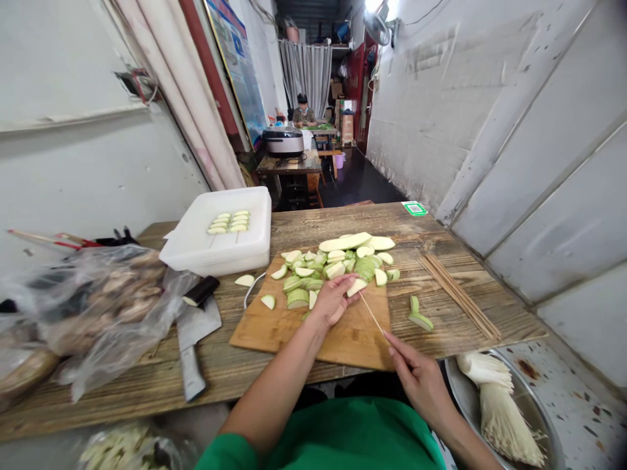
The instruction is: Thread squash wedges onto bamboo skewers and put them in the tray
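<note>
Over the cutting board [274, 326], my left hand [334, 299] is closed on a pale half-round zucchini slice [356, 286]. My right hand [410, 365], near the board's front right corner, pinches a thin wooden skewer [373, 314]. The skewer's far end meets the slice in my left hand; how deep it goes in I cannot tell. Cut zucchini slices [296, 299] are heaped just beyond my left hand, with longer zucchini pieces [345, 242] at the back. A bundle of bare skewers [458, 295] lies to the right, past two loose slices [420, 320].
At left a white plastic box [215, 254] bears two skewers of slices [229, 222]. A cleaver [191, 352] and bagged mushrooms [122, 287] lie nearer. Enoki mushrooms [504, 405] fill a metal basin [551, 418] below right. A person [304, 116] sits at a far table.
</note>
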A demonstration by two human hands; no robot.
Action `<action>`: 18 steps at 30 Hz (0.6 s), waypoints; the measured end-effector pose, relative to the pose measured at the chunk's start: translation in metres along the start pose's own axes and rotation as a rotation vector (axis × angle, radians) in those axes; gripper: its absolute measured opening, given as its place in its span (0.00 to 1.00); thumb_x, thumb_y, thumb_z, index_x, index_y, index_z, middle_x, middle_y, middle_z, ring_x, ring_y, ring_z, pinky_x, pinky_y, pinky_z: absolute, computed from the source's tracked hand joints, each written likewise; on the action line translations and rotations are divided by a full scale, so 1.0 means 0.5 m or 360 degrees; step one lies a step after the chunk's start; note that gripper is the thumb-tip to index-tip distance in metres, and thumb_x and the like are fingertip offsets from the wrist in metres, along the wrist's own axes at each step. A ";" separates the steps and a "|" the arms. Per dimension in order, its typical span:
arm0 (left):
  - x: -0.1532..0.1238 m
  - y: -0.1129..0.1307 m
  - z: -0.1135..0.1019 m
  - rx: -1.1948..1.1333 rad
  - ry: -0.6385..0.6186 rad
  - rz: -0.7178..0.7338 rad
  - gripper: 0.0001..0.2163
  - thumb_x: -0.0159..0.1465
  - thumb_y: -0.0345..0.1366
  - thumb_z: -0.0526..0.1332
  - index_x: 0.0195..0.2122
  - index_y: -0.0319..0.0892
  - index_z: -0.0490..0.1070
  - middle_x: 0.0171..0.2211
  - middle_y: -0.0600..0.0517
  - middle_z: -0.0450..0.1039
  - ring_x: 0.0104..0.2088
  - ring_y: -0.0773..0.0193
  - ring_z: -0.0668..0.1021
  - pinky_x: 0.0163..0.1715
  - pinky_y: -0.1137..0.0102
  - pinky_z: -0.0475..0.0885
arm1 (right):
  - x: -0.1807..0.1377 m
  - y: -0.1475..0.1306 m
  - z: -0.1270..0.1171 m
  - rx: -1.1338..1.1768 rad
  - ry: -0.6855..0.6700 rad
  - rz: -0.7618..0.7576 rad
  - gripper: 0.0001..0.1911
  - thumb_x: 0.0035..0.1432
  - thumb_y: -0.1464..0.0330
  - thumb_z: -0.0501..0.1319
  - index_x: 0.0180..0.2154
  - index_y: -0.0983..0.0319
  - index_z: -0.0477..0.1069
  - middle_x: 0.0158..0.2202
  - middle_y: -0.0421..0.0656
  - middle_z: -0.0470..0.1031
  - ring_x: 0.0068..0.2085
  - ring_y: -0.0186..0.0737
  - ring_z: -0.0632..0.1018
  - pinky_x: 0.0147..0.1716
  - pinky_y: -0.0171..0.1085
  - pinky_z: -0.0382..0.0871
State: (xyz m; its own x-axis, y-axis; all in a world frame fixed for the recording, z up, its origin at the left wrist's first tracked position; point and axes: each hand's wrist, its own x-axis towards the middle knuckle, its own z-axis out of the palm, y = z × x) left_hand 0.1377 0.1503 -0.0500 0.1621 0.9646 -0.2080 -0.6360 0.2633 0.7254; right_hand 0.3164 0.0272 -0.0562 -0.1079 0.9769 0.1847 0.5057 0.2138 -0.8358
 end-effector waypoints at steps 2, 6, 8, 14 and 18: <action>-0.002 0.001 0.002 0.0001 -0.0003 -0.0001 0.06 0.54 0.28 0.64 0.33 0.34 0.75 0.33 0.47 0.75 0.35 0.63 0.77 0.45 0.59 0.72 | 0.000 0.000 0.000 -0.0001 0.0013 0.0001 0.18 0.59 0.64 0.53 0.48 0.62 0.72 0.45 0.45 0.75 0.44 0.43 0.77 0.46 0.42 0.71; -0.002 0.005 0.006 -0.0002 -0.0030 -0.0042 0.10 0.54 0.28 0.63 0.39 0.37 0.74 0.35 0.46 0.75 0.35 0.63 0.78 0.44 0.60 0.72 | 0.006 -0.003 0.004 -0.0044 0.0029 -0.0024 0.18 0.60 0.65 0.52 0.49 0.62 0.71 0.45 0.45 0.75 0.45 0.44 0.77 0.44 0.41 0.72; 0.000 0.009 0.005 0.0011 -0.0052 -0.0056 0.10 0.54 0.28 0.63 0.39 0.37 0.73 0.35 0.46 0.76 0.36 0.62 0.78 0.43 0.62 0.73 | 0.015 -0.004 0.006 -0.0095 0.0008 -0.0053 0.18 0.60 0.66 0.52 0.50 0.61 0.70 0.45 0.45 0.75 0.45 0.44 0.77 0.43 0.40 0.73; 0.011 0.040 -0.011 -0.0009 0.0080 0.0063 0.08 0.54 0.28 0.63 0.35 0.36 0.73 0.33 0.46 0.76 0.35 0.61 0.78 0.40 0.66 0.74 | 0.096 -0.005 -0.011 -0.0418 -0.0140 -0.0307 0.19 0.60 0.71 0.49 0.51 0.60 0.69 0.46 0.45 0.76 0.44 0.43 0.77 0.42 0.38 0.72; 0.010 0.058 -0.022 -0.0057 0.0129 0.0275 0.10 0.53 0.30 0.64 0.38 0.38 0.71 0.34 0.49 0.76 0.38 0.62 0.78 0.40 0.67 0.73 | 0.183 -0.017 -0.020 -0.0861 -0.0116 -0.0502 0.19 0.59 0.72 0.50 0.50 0.60 0.70 0.41 0.47 0.77 0.37 0.44 0.78 0.32 0.36 0.71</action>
State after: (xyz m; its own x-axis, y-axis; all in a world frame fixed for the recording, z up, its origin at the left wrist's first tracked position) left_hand 0.1120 0.1627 -0.0371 -0.0122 0.9907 -0.1352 -0.6758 0.0915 0.7314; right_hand 0.3105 0.1150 -0.0270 -0.3709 0.8688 0.3280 0.7994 0.4785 -0.3633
